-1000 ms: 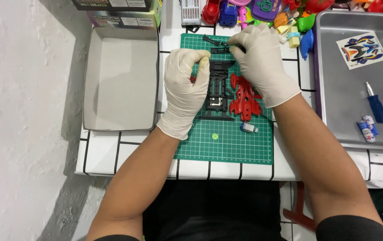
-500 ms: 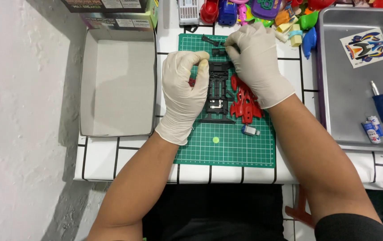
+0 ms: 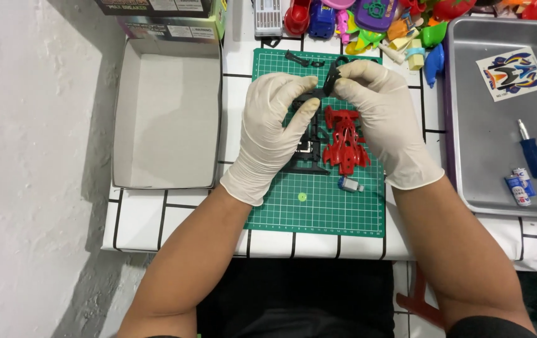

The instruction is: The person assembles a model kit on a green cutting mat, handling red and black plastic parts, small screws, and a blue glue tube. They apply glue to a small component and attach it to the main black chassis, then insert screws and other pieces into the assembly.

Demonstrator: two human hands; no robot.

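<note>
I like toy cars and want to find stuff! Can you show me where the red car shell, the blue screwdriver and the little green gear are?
red car shell (image 3: 345, 141), head view, on its middle.
blue screwdriver (image 3: 535, 156), head view, on its handle.
little green gear (image 3: 302, 197), head view, on its centre.

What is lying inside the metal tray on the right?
The metal tray holds a sticker sheet, a blue-handled screwdriver and two small batteries. Its top-right corner runs out of view, so more may lie there.
</note>
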